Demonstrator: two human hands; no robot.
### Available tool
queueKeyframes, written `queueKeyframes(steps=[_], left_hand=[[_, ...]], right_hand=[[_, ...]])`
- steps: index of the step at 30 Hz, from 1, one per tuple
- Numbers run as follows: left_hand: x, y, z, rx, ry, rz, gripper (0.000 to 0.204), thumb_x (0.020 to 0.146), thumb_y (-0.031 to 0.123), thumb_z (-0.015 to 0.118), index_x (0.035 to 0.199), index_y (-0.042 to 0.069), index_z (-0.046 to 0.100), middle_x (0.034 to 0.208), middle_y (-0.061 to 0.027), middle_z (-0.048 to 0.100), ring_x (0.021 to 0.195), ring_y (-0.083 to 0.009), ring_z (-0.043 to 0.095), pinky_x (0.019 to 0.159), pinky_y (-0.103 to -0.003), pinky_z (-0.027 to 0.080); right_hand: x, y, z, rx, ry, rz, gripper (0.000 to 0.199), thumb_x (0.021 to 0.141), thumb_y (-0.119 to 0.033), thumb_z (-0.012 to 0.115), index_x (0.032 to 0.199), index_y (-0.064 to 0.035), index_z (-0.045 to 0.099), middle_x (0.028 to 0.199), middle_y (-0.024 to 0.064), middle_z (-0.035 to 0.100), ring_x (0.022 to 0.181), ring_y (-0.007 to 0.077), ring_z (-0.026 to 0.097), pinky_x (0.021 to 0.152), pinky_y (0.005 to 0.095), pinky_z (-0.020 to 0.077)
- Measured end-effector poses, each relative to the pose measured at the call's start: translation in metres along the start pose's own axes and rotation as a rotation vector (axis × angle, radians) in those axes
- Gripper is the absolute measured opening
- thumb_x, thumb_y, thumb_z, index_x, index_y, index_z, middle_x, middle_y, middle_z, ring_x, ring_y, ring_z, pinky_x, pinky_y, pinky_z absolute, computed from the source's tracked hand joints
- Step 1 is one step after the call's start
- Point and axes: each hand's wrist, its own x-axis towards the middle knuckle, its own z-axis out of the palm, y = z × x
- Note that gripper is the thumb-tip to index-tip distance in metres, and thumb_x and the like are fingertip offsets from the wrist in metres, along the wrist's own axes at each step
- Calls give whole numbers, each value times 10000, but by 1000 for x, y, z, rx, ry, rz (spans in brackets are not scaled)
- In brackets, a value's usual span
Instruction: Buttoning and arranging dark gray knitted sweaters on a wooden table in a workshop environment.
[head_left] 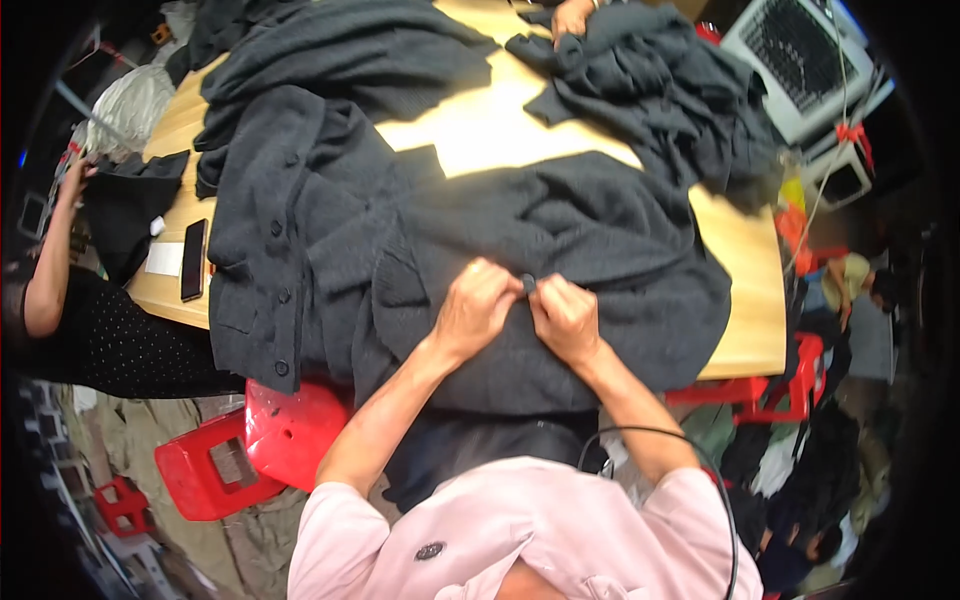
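A dark grey knitted cardigan (590, 225) lies spread over the near part of the table, with its buttoned front at the left. My left hand (480, 308) and my right hand (566, 318) meet over its middle, fingertips pinched close together. A small dark round button (529, 284) shows between the fingertips. Both hands are closed at the knit around the button; how each finger grips it is hidden. Several more buttons run down the front edge at the left, one of them a dark button (281, 368) near the lower corner.
Grey garments (340, 55) and another heap (660, 90) cover the table (745, 300); a co-worker's hand (572, 18) touches the heap. At the left, another person's arm (50, 250) reaches to dark cloth beside a phone (194, 260). Red stools (290, 430) stand below. A fan-like unit (800, 60) is far right.
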Motion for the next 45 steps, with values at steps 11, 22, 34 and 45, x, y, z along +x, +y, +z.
queueKeyframes(steps=[11, 22, 34, 45], left_hand=[[-8, 13, 6, 169, 2, 2, 194, 872, -61, 757, 1039, 2, 680, 1010, -153, 732, 1001, -360, 697, 889, -460, 576], [-2, 11, -1, 34, -71, -108, 258, 906, -3, 797, 1145, 10, 702, 1084, -159, 765, 1028, -369, 731, 905, -460, 585], [4, 6, 10, 84, 35, -70, 226, 835, -97, 779, 1026, 17, 743, 933, -164, 759, 879, -369, 740, 797, -442, 587], [4, 15, -24, 338, -331, 185, 186, 833, 24, 796, 991, 74, 711, 1017, -84, 686, 863, -305, 673, 772, -408, 576]], right_hand=[[-8, -9, -2, 86, 34, 49, 146, 835, 73, 708, 839, -50, 629, 784, 104, 646, 639, 288, 699, 562, 396, 568], [-4, -5, -3, 248, 49, 251, 398, 885, 118, 734, 1268, 8, 730, 1014, 164, 760, 856, 346, 771, 734, 403, 642], [-6, -4, -1, 353, 47, 227, 193, 861, 120, 767, 1036, 41, 779, 996, 167, 789, 902, 325, 790, 774, 373, 649], [-21, 0, -71, -107, 14, 219, 171, 827, -2, 868, 962, -44, 771, 969, 78, 745, 840, 275, 743, 707, 378, 612]])
